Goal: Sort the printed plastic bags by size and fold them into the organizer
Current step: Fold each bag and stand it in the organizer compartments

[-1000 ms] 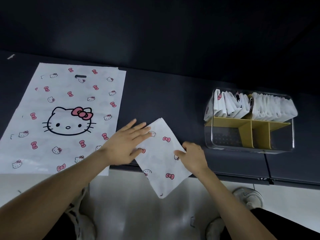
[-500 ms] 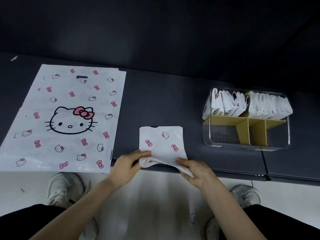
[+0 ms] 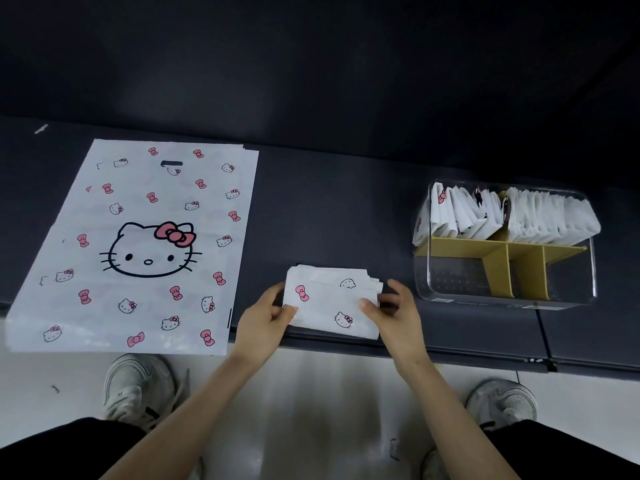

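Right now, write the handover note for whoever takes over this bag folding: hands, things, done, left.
Left hand: its fingers pinch the left end of the small folded bag.
Right hand: pinches the right end.
The bag is at the near edge of the table, folded into a short strip.
Organizer stands to the right. Its two rear compartments hold folded bags; the front ones show none.
Large bags lie flat and unfolded on the left, seemingly a stack.
Done: many bags filed.
Left: finish this fold, file it, then fold the large ones.
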A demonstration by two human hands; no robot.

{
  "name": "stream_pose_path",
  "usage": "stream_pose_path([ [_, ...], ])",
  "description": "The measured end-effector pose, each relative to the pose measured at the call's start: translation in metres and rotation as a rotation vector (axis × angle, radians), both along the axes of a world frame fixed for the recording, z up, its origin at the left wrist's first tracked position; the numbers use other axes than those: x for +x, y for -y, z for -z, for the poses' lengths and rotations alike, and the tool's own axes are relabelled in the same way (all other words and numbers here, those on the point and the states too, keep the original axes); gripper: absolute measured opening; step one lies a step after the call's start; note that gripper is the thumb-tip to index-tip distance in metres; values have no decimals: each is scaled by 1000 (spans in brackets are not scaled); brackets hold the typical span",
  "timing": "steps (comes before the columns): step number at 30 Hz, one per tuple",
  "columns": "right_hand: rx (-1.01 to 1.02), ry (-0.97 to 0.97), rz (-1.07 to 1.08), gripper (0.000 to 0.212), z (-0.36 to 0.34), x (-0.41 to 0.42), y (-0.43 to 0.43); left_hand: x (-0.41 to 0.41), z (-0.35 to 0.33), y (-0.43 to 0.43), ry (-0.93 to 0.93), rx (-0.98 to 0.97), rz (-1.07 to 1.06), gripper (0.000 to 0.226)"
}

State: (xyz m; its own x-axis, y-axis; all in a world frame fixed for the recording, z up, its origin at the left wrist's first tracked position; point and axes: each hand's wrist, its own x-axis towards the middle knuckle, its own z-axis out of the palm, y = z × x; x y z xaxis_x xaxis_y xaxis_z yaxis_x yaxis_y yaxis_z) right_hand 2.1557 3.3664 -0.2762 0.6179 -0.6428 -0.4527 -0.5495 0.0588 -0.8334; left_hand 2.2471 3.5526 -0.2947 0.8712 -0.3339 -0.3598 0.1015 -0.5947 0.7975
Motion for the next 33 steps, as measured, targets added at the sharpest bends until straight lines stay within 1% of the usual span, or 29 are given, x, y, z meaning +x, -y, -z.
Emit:
stream_pose_path([
  [2,6,-19,34,49,6,3,0,1,-5,4,11,31,-4,42],
  [3,11,-15,39,45,8,4,0,1,-7,5,-1,14,-12,43],
  [6,12,10,71,41,12,5,-2,-4,-12,1,-129,-198,-68,45],
  [7,3,28,81,41,13,4,-3,-6,-11,0,-149,-240,-89,43],
  [8,-5,49,90,40,14,2,-3,-8,-10,1,-144,-239,-105,36],
  [10,-9,103,112,37,12,-1,-7,-11,-6,7,-67,-148,-167,12],
  [11,-9,129,125,36,11,-3,-9,-12,-4,12,-1,-79,-200,8],
  [13,2,161,167,36,12,-5,-13,-15,0,22,115,34,-244,17],
  [15,7,163,204,33,14,-7,-14,-18,4,28,174,92,-289,22],
  [18,-32,75,210,11,18,-10,-13,-20,11,32,257,154,-327,30],
  [19,-44,26,211,9,20,-11,-12,-20,12,33,278,172,-323,32],
  [23,-124,-111,199,22,21,-8,-8,-19,13,38,337,268,-281,32],
  [26,-211,-204,146,24,17,-3,-6,-17,13,42,423,300,-266,31],
  [30,-309,-302,73,30,14,2,-6,-9,14,44,455,388,-201,20],
  [33,-340,-341,73,29,15,4,-7,-4,15,38,548,480,-115,25],
])
